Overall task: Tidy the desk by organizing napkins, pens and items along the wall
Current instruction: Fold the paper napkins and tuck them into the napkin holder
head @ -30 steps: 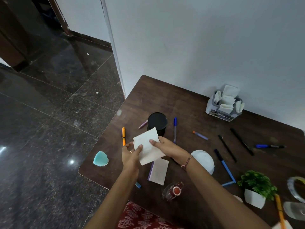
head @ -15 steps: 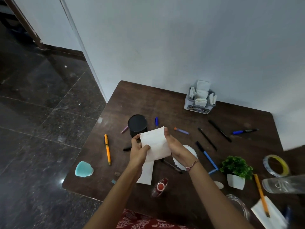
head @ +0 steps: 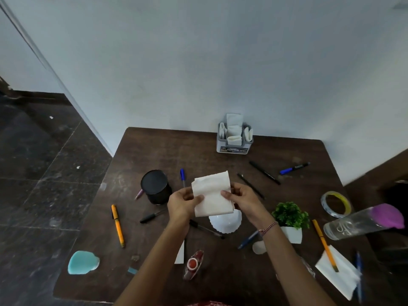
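I hold a white napkin (head: 212, 193) above the middle of the dark wooden desk (head: 198, 149). My left hand (head: 182, 203) pinches its left edge and my right hand (head: 244, 200) pinches its right edge. A grey napkin holder (head: 234, 149) with folded napkins stands against the wall. A black pen cup (head: 156, 187) stands left of my hands. Several pens lie scattered: an orange one (head: 117, 225), a blue-capped one (head: 182, 175), black ones (head: 264, 172) and a blue marker (head: 294, 168). Another napkin (head: 337, 272) lies at the right under an orange pen (head: 324, 245).
A white scalloped dish (head: 225, 220) lies under my hands. A small potted plant (head: 290, 219), a tape roll (head: 335, 204) and a clear bottle with a purple cap (head: 364, 221) sit at the right. A teal object (head: 82, 262) and a small red bottle (head: 193, 265) are near the front edge.
My hands have carried the napkin up and to the right, away from the second napkin on the desk. The view has swung right, and more of the desk's right side shows.
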